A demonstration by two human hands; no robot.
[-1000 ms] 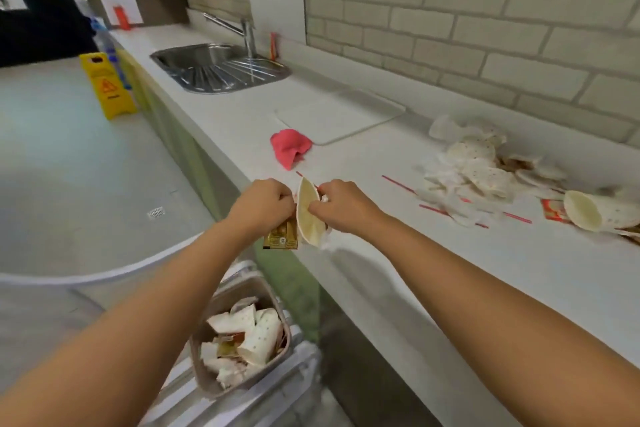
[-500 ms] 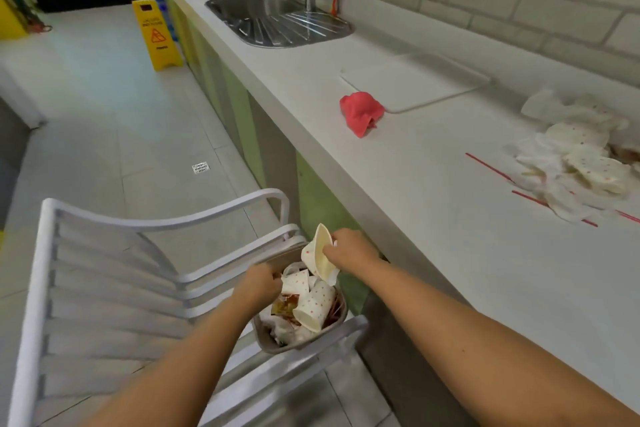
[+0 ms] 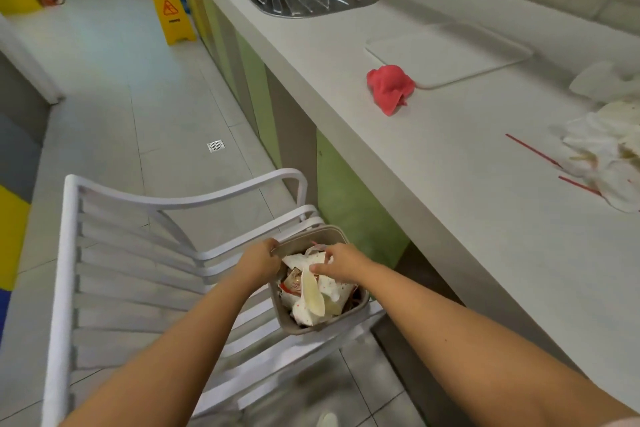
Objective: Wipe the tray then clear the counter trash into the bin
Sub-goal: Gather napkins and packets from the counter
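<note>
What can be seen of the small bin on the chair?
The bin is small, beige-grey, plastic-looking, with rounded corners and an open top. It stands upright on the slatted seat of the white chair, beside the counter. It is filled above the rim with crumpled paper cups and wrappers. The left hand grips its rim; the right hand presses the trash down.
</note>
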